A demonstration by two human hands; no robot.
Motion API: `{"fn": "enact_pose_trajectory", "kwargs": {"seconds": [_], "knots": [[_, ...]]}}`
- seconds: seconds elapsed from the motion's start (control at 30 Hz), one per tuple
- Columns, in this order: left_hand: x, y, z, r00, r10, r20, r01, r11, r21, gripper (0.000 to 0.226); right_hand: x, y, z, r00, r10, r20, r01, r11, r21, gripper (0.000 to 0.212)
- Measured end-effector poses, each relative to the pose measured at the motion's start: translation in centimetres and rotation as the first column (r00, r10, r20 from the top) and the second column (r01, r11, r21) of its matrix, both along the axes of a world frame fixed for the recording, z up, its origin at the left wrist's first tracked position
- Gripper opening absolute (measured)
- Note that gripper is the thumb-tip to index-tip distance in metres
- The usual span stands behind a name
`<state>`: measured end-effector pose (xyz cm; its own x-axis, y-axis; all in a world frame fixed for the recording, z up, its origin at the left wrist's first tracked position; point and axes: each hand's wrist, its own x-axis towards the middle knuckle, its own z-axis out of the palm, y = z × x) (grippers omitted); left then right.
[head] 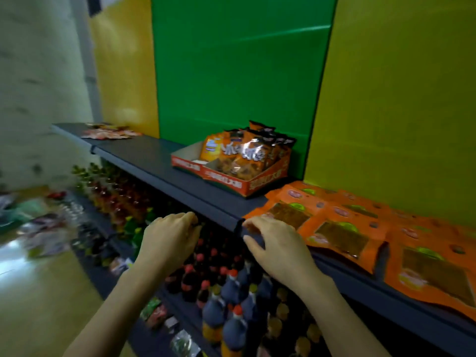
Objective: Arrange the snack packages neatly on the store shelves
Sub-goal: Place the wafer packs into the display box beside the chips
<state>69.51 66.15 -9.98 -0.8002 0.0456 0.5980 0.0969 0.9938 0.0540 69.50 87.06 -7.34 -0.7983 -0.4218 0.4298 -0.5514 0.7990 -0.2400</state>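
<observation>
Flat orange snack packages point(345, 235) with clear windows lie in overlapping rows on the right part of the dark shelf point(154, 161). An orange display box point(231, 181) holding upright orange snack bags point(247, 150) stands at the shelf's middle, against the green back panel. More flat packets point(108, 132) lie at the shelf's far left end. My left hand point(170, 240) hovers just below the shelf's front edge, fingers curled, holding nothing. My right hand point(278, 243) rests at the front edge, fingertips beside the nearest orange package, thumb under the lip.
Below the shelf stand several dark drink bottles with red caps point(226, 305) and rows of red and green bottles point(116, 197) further left. Loose packets point(43, 233) lie blurred on the floor at the left. Yellow panels flank the green one behind the shelf.
</observation>
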Motion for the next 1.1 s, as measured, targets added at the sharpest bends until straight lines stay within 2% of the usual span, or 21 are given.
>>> {"fn": "enact_pose_trajectory", "kwargs": {"seconds": [0.13, 0.27, 0.4, 0.47, 0.63, 0.87, 1.1], "knots": [[-0.3, -8.2, -0.7, 0.994, 0.108, 0.02, -0.108, 0.993, -0.043, 0.025, -2.7, -8.1, -0.4, 0.994, 0.101, 0.039, -0.101, 0.995, -0.011, 0.032], [-1.1, -16.8, -0.9, 0.99, 0.141, 0.026, -0.141, 0.99, -0.031, 0.02, -5.6, -17.1, -0.3, 0.984, 0.172, 0.048, -0.171, 0.985, -0.036, 0.031], [-2.1, -25.2, -1.0, 0.985, 0.173, 0.022, -0.173, 0.985, -0.005, 0.046, -8.5, -26.4, -0.1, 0.974, 0.221, 0.039, -0.217, 0.972, -0.084, 0.029], [-2.7, -29.2, -0.9, 0.975, 0.218, 0.033, -0.218, 0.976, -0.006, 0.052, -10.0, -30.8, -0.1, 0.97, 0.242, 0.036, -0.238, 0.966, -0.102, 0.029], [-4.0, -37.7, -0.6, 0.948, 0.317, 0.045, -0.318, 0.947, 0.034, 0.026, -13.4, -40.3, 0.2, 0.948, 0.317, 0.041, -0.312, 0.945, -0.099, 0.027], [-8.1, -47.9, -2.3, 0.91, 0.408, 0.074, -0.412, 0.909, 0.059, 0.024, -19.6, -52.4, -1.0, 0.914, 0.401, 0.063, -0.396, 0.914, -0.086, 0.025], [-17.3, -59.6, -2.8, 0.878, 0.464, 0.115, -0.475, 0.875, 0.096, 0.025, -29.4, -65.6, -1.7, 0.889, 0.455, 0.054, -0.45, 0.889, -0.082, 0.026]]}}
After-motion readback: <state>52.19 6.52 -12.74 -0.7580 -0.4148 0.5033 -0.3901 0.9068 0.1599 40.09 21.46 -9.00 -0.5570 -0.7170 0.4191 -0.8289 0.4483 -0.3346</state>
